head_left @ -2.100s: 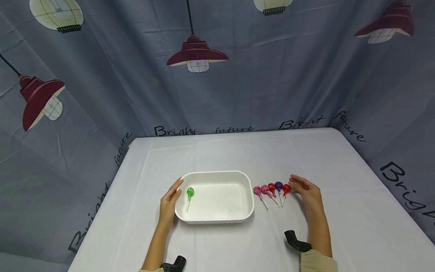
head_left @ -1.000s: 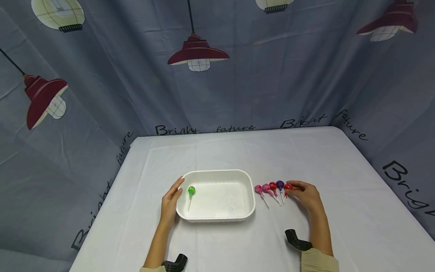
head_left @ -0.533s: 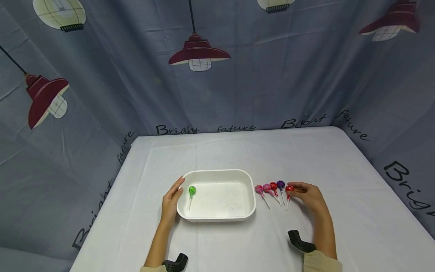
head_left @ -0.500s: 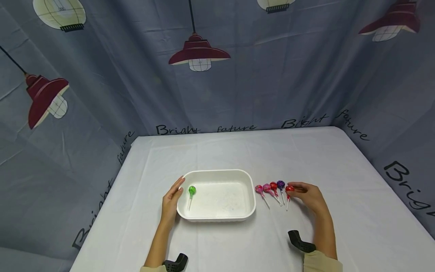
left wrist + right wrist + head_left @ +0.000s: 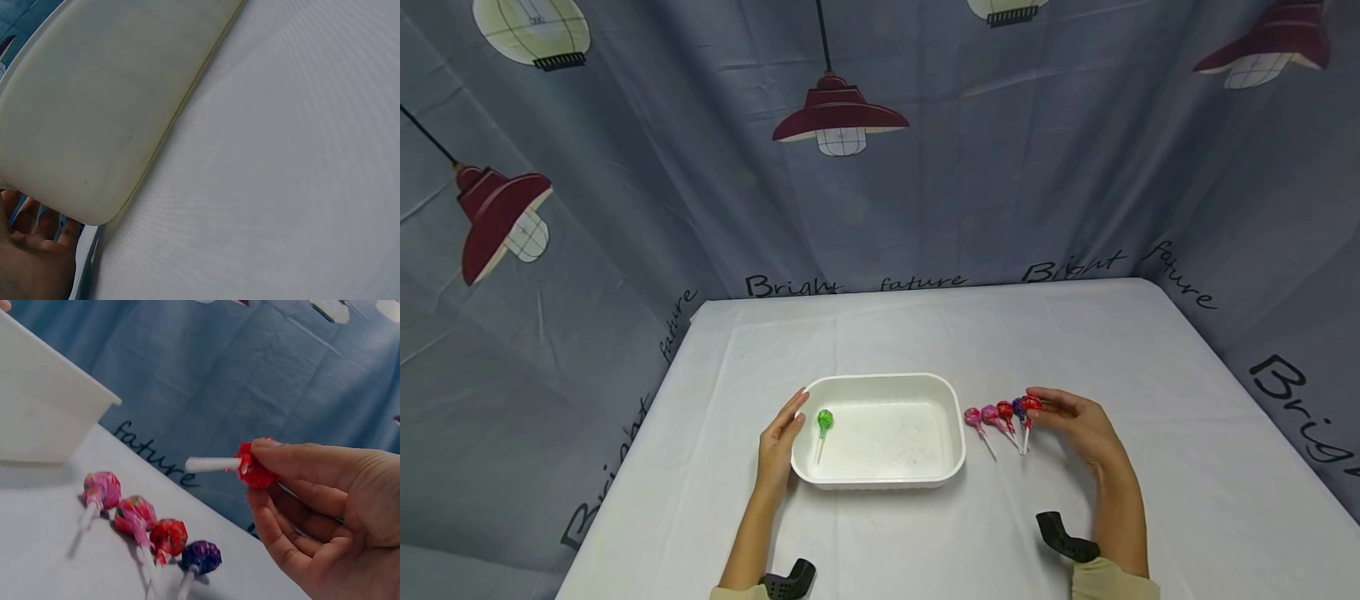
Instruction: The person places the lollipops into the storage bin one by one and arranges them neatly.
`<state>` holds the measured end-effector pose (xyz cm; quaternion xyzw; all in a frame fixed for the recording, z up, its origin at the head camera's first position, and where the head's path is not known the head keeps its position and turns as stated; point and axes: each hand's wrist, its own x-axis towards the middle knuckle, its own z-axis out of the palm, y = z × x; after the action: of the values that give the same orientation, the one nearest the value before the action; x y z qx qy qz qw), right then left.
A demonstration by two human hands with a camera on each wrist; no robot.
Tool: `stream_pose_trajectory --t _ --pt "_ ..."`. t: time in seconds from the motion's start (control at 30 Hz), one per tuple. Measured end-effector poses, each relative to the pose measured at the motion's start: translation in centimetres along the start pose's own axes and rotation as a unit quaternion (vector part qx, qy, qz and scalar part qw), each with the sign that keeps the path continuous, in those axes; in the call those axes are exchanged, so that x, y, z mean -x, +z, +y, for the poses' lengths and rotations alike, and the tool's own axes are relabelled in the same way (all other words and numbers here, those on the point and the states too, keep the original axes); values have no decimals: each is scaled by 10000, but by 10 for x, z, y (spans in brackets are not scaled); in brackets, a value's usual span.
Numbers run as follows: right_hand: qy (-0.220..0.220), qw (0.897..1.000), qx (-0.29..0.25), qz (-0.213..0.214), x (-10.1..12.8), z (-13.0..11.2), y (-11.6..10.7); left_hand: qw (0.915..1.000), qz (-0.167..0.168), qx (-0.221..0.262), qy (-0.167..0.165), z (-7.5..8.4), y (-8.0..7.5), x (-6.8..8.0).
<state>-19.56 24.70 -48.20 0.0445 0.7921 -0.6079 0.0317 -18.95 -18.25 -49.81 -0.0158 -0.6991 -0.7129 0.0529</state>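
Observation:
My right hand (image 5: 331,512) pinches a red lollipop (image 5: 253,467) by its wrapped head, thumb on one side and fingers on the other, its white stick pointing left. It is lifted clear of the table. Below it lie two pink lollipops (image 5: 102,490), another red lollipop (image 5: 169,537) and a purple lollipop (image 5: 201,557), side by side with sticks toward me. My left hand (image 5: 777,446) rests against the left end of the white tray (image 5: 880,484), fingers along its outer wall. Inside the tray, at its left, is a green lollipop (image 5: 824,419).
The white-clothed table (image 5: 880,550) reaches back to a grey-blue curtain (image 5: 970,192) printed with lamps and lettering. The lollipop row sits just right of the tray. Black wrist-worn devices (image 5: 1063,537) stick out beside both forearms.
My right hand has closed on the rightmost red lollipop and raised it off the table, now overlapping the purple one in the head view. The left hand and tray stay put.

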Motion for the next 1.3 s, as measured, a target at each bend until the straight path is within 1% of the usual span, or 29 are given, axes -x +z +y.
stream_pose_trajectory --t 0.2,0.33,0.43,0.47,0.53,0.63,0.67,0.7,0.77,0.9,0.97,1.0,1.07,1.13,1.2,1.3 --pt "-260 9991 -339 -83 0 -12 9 10000 49 -13 -14 -1 0 0" --pt "-518 9978 -403 -130 -10 -13 18 10000 38 16 -4 -1 0 0" --pt "-722 9952 -591 -290 -19 -14 27 10000 8 24 -14 -1 0 0" --pt "-837 9928 -768 -375 -23 -13 31 10000 6 20 -19 0 0 0" --pt "-896 9913 -803 -530 -26 -24 39 10000 17 26 -34 0 0 -1" --pt "-793 9921 -670 -702 -24 -49 53 10000 37 22 -48 1 1 -1" --pt "-811 9914 -690 -758 -25 -53 58 10000 49 25 -47 1 1 -1" --pt "-771 9927 -581 -725 -28 -55 63 10000 52 23 -48 1 1 -1" --pt "-805 9919 -672 -715 -46 -37 73 10000 71 33 -50 1 1 -1" --pt "-725 9892 -999 -794 -51 -45 93 10000 65 29 -17 1 1 -1" --pt "-592 9868 -1195 -924 -42 -67 103 10000 59 21 -16 0 0 -1" --pt "-542 9856 -1268 -976 -34 -80 108 10000 53 25 -10 -2 0 -2" --pt "-624 9812 -1419 -1150 -36 -81 118 10000 60 60 -21 -7 -1 -4" --pt "-598 9776 -1589 -1245 -37 -82 128 9999 73 107 -41 -14 -3 -6" --pt "-552 9751 -1683 -1335 -38 -83 137 9998 85 171 -28 -21 -4 -9" --pt "-454 9737 -1722 -1421 -39 -84 152 9998 99 192 28 -25 -6 -9"
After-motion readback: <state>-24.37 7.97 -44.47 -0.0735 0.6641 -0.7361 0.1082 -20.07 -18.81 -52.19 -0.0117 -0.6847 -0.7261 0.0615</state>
